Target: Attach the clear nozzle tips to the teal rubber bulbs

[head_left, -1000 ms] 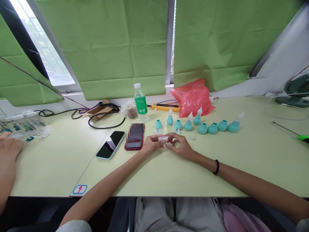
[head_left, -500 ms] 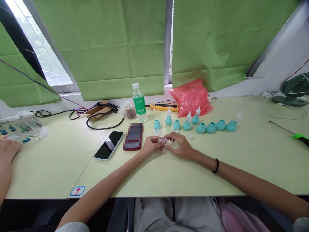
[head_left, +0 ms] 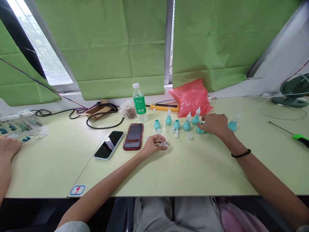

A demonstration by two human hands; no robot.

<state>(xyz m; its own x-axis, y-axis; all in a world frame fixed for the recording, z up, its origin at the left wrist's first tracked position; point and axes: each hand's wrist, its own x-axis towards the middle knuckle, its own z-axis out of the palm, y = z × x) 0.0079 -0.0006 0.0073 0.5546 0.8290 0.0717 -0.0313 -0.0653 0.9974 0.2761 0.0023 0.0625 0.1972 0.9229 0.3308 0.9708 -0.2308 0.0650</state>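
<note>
My left hand is closed round a clear plastic piece in front of the bulbs. My right hand reaches over the right part of the row, its thumb and fingertips at a teal bulb; whether it grips the bulb is hard to tell. The hand hides other bulbs behind it. Several teal bulbs stand in the row, some open-topped like this bulb, some with clear pointed tips like this tipped bulb. Small clear tips lie in front of them.
Two phones lie left of my left hand. Behind are a water bottle, a yellow tool and a red bubble-wrap bag. A screwdriver lies far right. Another person's hand rests at far left.
My right hand has left my left hand and moved right to the teal bulbs. My left hand has stayed nearly in place with the clear piece.
</note>
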